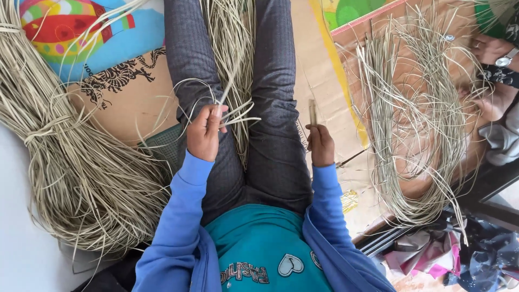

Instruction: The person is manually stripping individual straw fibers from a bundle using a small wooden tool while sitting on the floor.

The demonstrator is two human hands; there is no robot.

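I sit with my legs stretched out in grey trousers, blue sleeves on both arms. My left hand (204, 131) pinches a few pale dried grass strands (233, 111) over my left thigh; they curl out to both sides. A long bundle of the same strands (231, 38) lies between my legs. My right hand (321, 143) is closed around a short tan stick-like tool (312, 112) that points upward, above my right thigh.
A large heap of dried straw (65, 162) lies on the left. Looser strands (416, 119) spread over cardboard (324, 70) on the right. Another person's hand with a wristwatch (500, 59) is at the far right. Crumpled cloth (459, 254) lies at the lower right.
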